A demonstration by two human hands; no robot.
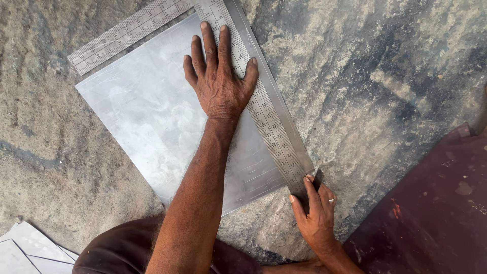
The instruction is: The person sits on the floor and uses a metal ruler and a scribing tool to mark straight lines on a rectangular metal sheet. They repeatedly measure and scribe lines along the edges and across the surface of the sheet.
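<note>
the metal sheet is lying flat on the stone floor, with the steel square running along its right edge. the left hand is pressing down, fingers spread flat across sheet and square, gripping nothing. the right hand is pinching the square's near end. risk: uneven pressure could be letting the square slide off the edge, skewing alignment.
</note>
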